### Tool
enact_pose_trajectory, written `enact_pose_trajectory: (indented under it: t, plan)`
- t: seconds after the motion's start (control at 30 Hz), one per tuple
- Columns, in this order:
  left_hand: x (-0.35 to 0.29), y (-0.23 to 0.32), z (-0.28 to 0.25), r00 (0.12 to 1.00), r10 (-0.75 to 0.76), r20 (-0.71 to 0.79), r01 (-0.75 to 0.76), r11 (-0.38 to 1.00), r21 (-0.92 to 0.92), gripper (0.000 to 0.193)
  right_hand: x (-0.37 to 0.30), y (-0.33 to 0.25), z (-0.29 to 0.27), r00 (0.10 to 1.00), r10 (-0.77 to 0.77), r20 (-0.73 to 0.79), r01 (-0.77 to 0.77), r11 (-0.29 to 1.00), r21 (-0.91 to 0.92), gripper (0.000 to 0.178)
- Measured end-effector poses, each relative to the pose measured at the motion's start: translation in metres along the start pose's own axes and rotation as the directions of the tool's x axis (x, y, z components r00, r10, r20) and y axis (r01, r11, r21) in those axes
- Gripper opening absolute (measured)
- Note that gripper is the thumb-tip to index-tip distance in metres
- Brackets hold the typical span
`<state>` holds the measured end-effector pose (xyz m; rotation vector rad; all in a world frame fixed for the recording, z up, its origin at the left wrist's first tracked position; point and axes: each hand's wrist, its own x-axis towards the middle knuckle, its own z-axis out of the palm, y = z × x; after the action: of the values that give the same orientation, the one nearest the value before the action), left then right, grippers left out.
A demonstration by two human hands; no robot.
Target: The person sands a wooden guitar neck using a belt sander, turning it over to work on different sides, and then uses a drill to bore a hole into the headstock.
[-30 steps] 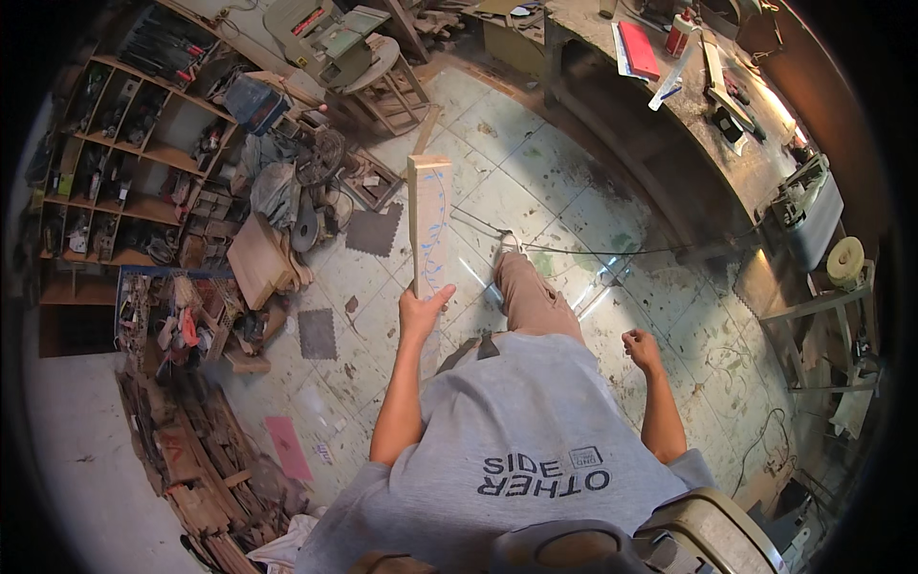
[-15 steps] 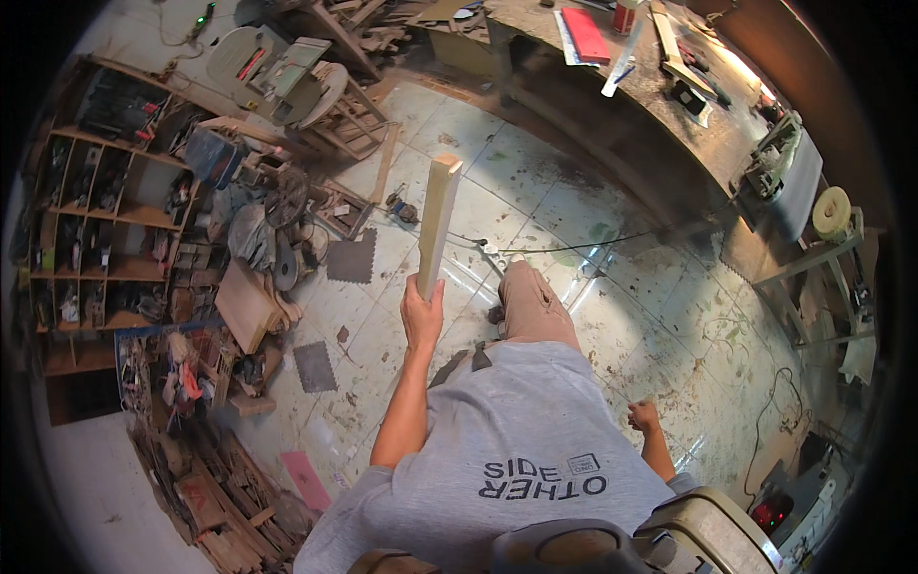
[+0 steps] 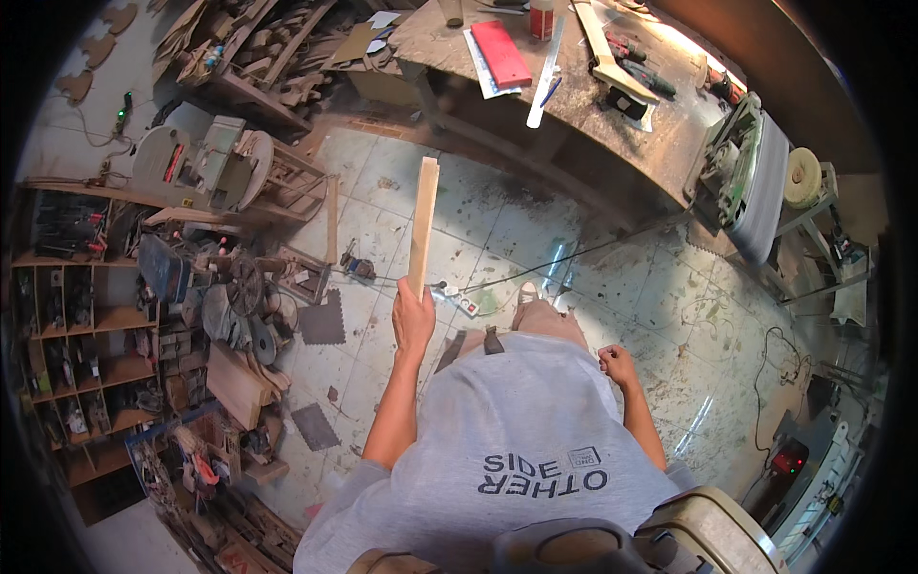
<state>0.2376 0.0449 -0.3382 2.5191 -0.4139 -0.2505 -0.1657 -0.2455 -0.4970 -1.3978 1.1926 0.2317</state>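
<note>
My left hand (image 3: pixel 413 320) is closed around the lower end of a pale wooden strip (image 3: pixel 424 225). The strip points up and away from me over the tiled floor, and a small step shows at its far tip. Low at my right side hangs my right hand (image 3: pixel 617 365), its fingers curled in. Whether anything lies inside those fingers is hidden. Neither hand touches the furniture around me.
Ahead to the right stands a workbench (image 3: pixel 574 91) with a red box (image 3: pixel 500 55) on it. A belt sander (image 3: pixel 755 191) is at its right end. Shelves (image 3: pixel 115 368) line the left. On the floor lie a power strip (image 3: pixel 462 301) and its cable.
My view has shifted and turned, so the workbench looks closer. The wooden strip shows a different side, still in my left hand. My right hand has come forward and inward.
</note>
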Motion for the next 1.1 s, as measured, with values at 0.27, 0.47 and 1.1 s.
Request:
enact_pose_trajectory:
  t: [0.27, 0.47, 1.1]
  plan:
    - [0.105, 0.057, -0.002, 0.990, -0.024, 0.141, 0.044, 0.989, -0.139, 0.044, 0.076, -0.061, -0.051, 0.997, -0.014, -0.073, 0.017, 0.999, 0.035, 0.015]
    - [0.208, 0.037, 0.004, 0.905, -0.140, 0.402, 0.303, 0.875, -0.377, 0.046, 0.096, -0.128, -0.025, 0.995, 0.046, -0.092, -0.029, 0.982, 0.184, 0.018]
    - [0.555, 0.034, -0.040, 0.744, -0.001, 0.669, 0.468, 0.715, -0.520, 0.043, 0.100, -0.298, 0.105, 0.978, 0.098, -0.183, -0.096, 0.995, 0.022, 0.030]
